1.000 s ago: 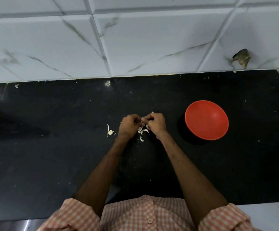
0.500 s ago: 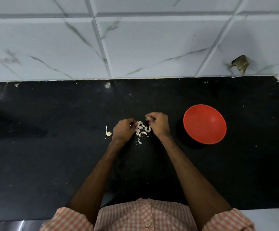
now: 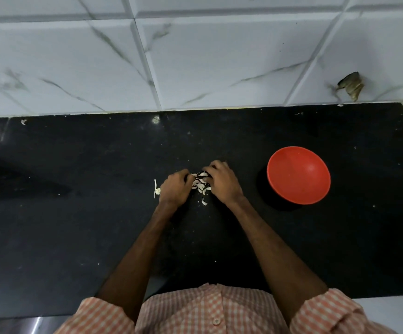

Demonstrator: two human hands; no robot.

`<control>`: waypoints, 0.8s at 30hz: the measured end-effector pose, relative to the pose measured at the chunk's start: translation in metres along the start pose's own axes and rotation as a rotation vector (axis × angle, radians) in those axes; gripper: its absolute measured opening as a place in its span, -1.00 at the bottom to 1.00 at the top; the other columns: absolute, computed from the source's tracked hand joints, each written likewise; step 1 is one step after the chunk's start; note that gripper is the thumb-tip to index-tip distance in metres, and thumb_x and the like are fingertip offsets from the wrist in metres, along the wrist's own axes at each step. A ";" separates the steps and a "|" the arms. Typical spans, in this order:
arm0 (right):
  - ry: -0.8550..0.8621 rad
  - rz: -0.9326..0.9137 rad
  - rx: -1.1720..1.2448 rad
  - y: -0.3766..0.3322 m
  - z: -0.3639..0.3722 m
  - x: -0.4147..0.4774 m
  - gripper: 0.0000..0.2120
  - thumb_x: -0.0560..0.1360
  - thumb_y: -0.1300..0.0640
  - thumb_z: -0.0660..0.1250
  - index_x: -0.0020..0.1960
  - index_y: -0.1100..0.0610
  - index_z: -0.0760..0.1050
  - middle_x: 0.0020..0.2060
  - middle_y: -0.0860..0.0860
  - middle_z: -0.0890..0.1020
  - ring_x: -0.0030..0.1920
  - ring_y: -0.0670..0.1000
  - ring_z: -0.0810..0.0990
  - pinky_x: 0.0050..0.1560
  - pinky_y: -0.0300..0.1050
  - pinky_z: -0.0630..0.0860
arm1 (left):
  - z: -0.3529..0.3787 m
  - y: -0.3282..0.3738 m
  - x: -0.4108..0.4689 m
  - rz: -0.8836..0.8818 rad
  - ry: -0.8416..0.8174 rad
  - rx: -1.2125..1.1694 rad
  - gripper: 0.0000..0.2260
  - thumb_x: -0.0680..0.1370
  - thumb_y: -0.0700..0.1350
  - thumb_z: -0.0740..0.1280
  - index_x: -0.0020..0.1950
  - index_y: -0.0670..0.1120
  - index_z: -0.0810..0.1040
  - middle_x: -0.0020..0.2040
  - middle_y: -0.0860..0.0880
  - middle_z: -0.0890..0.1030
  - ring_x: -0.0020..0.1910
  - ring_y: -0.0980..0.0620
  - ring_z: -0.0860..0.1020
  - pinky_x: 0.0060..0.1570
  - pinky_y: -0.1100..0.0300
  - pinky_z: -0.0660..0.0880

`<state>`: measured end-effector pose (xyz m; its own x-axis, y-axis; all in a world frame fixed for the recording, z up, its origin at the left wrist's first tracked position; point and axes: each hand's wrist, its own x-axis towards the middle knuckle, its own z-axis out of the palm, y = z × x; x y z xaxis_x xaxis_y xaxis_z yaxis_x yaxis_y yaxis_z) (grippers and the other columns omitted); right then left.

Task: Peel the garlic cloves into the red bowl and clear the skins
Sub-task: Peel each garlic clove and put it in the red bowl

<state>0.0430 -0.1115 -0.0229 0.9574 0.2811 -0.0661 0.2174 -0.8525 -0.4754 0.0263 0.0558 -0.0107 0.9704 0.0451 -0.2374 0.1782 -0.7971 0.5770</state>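
Garlic skins (image 3: pixel 201 184) lie in a small pale heap on the black countertop (image 3: pixel 75 225), directly between the fingertips of both hands. Whether a clove sits among them is too small to tell.

The red bowl (image 3: pixel 298 174) stands upright on the countertop, well out to the right of the right hand's knuckles and apart from both hands. Its inside shows smooth red with a soft glint of light and a tiny pale speck or two near the far wall.

The left hand (image 3: pixel 175 186) rests knuckles-up just left of the heap, its fingers curled inward so that the tips meet the near edge of the skins. Whether they pinch a piece cannot be told, since the tips are tucked under. The right hand (image 3: pixel 221 182) comes in from the other side, fingers bent down over the top and far side of the heap, thumb against the skins. It touches them, but a true grasp is hidden.

A thin skin strip (image 3: pixel 155 188) with a small crumb beside it lies just outside the left hand's knuckles, on the side away from the heap. One curled skin piece (image 3: pixel 204 202) sits apart, just below the fingertips, towards the person.

Beyond the fingers rises a white marble-veined tiled wall (image 3: pixel 219 56), with a broken brown patch (image 3: pixel 351 86) far right. An orange checked shirt (image 3: pixel 207 312) fills the bottom edge.
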 end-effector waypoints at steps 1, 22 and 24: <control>-0.012 -0.006 -0.035 -0.002 0.001 0.000 -0.69 0.59 0.13 0.36 0.33 0.12 0.55 0.20 0.07 0.52 0.22 0.10 0.46 0.22 0.06 0.46 | -0.001 -0.001 0.001 0.025 -0.006 0.020 -0.75 0.63 0.01 0.18 -0.19 -0.05 0.48 -0.24 -0.02 0.58 -0.22 -0.10 0.58 -0.17 0.00 0.52; 0.201 0.226 0.836 -0.018 -0.010 -0.018 -0.84 0.40 0.30 0.55 -0.06 0.17 0.65 -0.18 0.03 0.70 -0.12 0.00 0.68 -0.04 -0.15 0.63 | 0.006 0.020 -0.009 -0.097 -0.080 -0.828 -0.91 0.64 -0.17 0.32 -0.03 -0.14 0.58 -0.24 -0.01 0.57 -0.38 0.17 0.46 -0.49 0.30 0.37; 0.220 0.240 0.903 -0.020 -0.009 -0.021 -0.86 0.42 0.30 0.54 -0.06 0.14 0.65 -0.16 0.06 0.71 -0.10 0.05 0.70 -0.02 -0.10 0.64 | 0.006 0.022 -0.012 -0.139 -0.103 -0.937 -0.91 0.64 -0.19 0.31 -0.04 -0.17 0.56 -0.23 -0.07 0.55 -0.39 0.13 0.46 -0.56 0.31 0.34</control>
<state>0.0205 -0.1039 -0.0042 0.9916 -0.0244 -0.1267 -0.1290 -0.1895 -0.9734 0.0179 0.0338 -0.0002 0.9194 0.0146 -0.3930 0.3926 0.0207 0.9195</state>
